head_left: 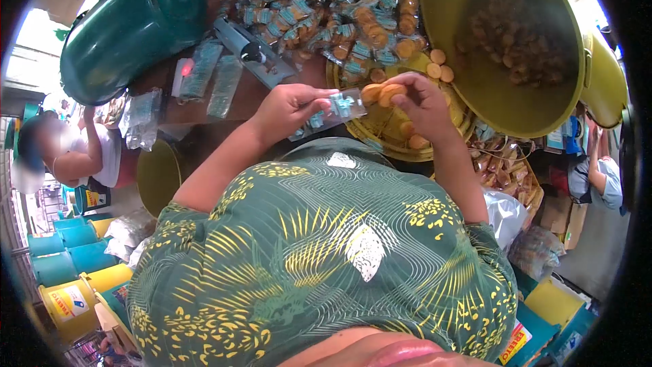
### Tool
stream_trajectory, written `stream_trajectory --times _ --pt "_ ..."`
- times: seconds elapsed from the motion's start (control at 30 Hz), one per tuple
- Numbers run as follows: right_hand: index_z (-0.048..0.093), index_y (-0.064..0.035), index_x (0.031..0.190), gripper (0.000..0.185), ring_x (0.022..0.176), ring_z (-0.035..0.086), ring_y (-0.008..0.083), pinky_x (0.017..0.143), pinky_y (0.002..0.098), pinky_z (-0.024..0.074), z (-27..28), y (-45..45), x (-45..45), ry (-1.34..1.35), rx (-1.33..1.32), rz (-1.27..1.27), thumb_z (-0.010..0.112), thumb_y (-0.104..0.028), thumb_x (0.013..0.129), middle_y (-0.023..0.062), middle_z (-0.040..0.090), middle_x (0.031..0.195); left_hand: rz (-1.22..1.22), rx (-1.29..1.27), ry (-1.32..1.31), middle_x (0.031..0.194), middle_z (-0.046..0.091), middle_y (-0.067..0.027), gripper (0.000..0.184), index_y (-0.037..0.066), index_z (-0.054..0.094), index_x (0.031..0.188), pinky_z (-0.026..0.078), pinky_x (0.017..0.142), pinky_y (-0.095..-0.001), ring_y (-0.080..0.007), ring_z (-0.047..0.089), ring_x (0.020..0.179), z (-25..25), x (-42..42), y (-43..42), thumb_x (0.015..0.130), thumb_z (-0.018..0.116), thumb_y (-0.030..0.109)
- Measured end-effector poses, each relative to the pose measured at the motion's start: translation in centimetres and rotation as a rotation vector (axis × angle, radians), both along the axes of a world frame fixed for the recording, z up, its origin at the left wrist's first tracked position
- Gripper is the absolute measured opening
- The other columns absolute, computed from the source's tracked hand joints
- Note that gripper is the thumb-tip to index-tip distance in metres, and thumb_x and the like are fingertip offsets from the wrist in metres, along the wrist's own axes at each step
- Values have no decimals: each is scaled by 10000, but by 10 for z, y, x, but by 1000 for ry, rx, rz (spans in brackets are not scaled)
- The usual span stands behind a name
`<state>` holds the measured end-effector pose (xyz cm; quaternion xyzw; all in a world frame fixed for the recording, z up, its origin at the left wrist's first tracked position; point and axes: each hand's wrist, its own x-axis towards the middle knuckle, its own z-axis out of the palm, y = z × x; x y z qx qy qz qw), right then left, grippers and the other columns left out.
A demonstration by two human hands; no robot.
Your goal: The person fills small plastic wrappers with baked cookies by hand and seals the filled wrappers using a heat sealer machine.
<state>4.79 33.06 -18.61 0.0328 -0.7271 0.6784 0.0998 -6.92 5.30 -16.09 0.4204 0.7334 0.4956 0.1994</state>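
Observation:
Between the thumb and fingers of my left hand [299, 110] is a clear plastic bag [348, 106] with blue-green print. My right hand [424, 103] pinches a few round orange-brown cookies [384, 94] at the bag's open end; whether they are inside its mouth I cannot tell. Below and behind my right hand lies a yellow lid [380, 126] with several loose cookies [435, 64] on it. Filled cookie packets [326, 10] are heaped beyond my hands. A tilted yellow tub [468, 95] at the right holds many cookies.
A sealing device [255, 51] stands left of the heap, near flat empty bags [202, 71]. A green tub [136, 27] leans at the upper left. One person [81, 153] is at the far left, another [604, 177] at the far right.

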Motion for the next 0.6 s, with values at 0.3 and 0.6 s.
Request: stream_trajectory --times 0.3,0.6 --pt "629 -7 1128 257 969 600 119 863 272 496 5 -51 -35 -146 -80 76 686 -118 904 46 655 1053 -151 13 -626 1206 647 -64 543 -3 430 1433 480 946 -291 -140 622 1062 -16 -19 -3 954 629 156" --pt "594 3 1190 298 948 607 114 840 260 498 -1 -65 -49 -298 -74 -53 643 -163 947 50 652 1058 -398 -52 -893 1196 644 -59 604 51 455 1363 477 941 -295 -130 601 1102 -29 -38 10 858 757 188"
